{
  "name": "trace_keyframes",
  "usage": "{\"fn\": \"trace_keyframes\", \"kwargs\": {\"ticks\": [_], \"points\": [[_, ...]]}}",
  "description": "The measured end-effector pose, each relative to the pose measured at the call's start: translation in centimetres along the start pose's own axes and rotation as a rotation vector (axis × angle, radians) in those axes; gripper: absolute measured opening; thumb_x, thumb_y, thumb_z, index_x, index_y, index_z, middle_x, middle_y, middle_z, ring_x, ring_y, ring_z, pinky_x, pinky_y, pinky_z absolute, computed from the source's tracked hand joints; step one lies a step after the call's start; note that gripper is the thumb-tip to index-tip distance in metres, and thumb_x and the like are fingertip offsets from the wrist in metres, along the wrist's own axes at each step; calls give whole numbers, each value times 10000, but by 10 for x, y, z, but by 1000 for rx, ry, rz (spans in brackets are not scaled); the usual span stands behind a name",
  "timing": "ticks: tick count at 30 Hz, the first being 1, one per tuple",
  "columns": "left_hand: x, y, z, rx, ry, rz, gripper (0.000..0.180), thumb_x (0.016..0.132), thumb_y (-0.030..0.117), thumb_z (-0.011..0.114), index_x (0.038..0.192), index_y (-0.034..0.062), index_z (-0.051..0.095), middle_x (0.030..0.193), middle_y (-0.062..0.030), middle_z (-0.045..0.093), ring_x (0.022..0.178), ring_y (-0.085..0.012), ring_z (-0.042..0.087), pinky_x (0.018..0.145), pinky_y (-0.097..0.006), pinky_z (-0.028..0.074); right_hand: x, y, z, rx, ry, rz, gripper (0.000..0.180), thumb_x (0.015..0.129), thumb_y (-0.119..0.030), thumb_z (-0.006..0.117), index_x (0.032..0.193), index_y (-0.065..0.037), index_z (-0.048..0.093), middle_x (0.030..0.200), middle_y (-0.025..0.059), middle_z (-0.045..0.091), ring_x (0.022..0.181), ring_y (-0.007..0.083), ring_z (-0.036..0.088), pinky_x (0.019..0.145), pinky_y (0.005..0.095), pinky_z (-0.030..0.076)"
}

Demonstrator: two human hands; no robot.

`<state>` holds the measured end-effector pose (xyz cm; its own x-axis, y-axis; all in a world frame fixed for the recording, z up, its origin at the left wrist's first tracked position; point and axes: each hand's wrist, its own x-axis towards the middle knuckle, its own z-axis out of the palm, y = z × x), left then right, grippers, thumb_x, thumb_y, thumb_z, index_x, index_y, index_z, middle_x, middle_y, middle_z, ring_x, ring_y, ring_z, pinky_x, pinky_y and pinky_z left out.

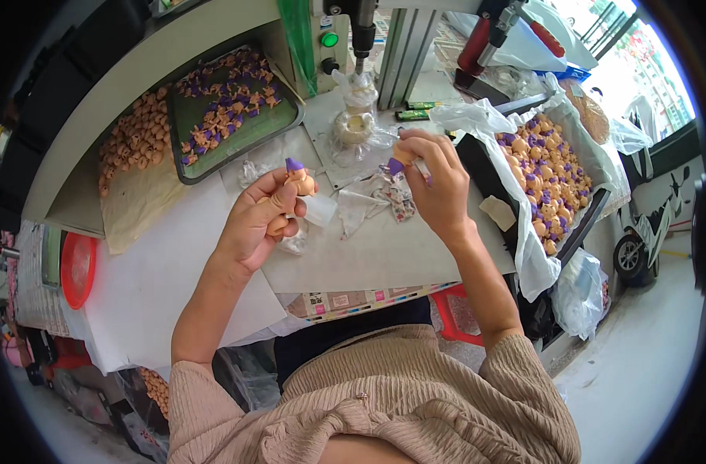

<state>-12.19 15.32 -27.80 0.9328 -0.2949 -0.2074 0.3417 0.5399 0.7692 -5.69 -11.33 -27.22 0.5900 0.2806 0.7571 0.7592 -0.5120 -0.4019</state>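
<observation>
My left hand (252, 220) is closed, palm up, around a small tan figure (300, 184) with a purple pointed top, pinched upright by thumb and fingers. A rounded tan piece (276, 226) sits lower in the same fingers. To the right, my right hand (444, 185) grips a small tan and purple piece (397, 164) with its fingers bent over it; part of that piece is hidden. Between the hands a crumpled patterned cloth (395, 197) lies on the table. Beyond them stands a plastic-wrapped fixture (354, 131) under a press spindle (363, 31).
A green tray (289, 131) of tan and purple parts lies back left, beside a heap of round tan pieces (142, 131). At right, a plastic-lined crate (535, 259) holds many tan and purple figures. A red basin (80, 271) stands far left; red-handled clamps (476, 50) are behind.
</observation>
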Motion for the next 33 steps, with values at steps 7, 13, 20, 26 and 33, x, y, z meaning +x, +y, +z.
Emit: {"fn": "trace_keyframes", "kwargs": {"ticks": [7,13,20,26,33], "points": [[69,-12,18,207,32,-40,277,888,158,672,1145,73,614,962,10,635,740,-60,545,523,-181,419,-15,-6,-95,-216,44,179,345,673,148,596,974,-17,617,1045,115,662,969,271,637,828,339,506],[111,-14,28,417,97,29,291,865,172,702,1133,91,624,918,30,643,699,-39,524,519,-178,405,-26,20,-177,-511,103,446,238,825,-65,691,1048,-27,620,990,83,661,885,177,642,812,300,511],[151,-31,22,661,294,312,362,786,209,785,1074,34,654,1011,0,519,793,-86,495,666,-248,458,-41,36,-217,-800,-64,563,287,817,-96,669,1092,-24,629,1027,116,672,989,251,631,896,349,461],[177,-54,10,808,303,697,335,730,162,823,1001,22,683,1028,-32,460,850,-110,509,732,-259,488,-11,-8,-173,-526,-110,406,220,820,-59,670,1032,-4,653,1036,117,676,1020,252,624,910,347,451],[179,-46,18,841,318,760,282,702,119,827,911,-1,681,985,-35,504,829,-125,551,686,-261,490,6,-46,-101,-109,-290,334,180,785,-36,697,958,-2,660,970,118,673,932,269,628,834,346,481]]}}
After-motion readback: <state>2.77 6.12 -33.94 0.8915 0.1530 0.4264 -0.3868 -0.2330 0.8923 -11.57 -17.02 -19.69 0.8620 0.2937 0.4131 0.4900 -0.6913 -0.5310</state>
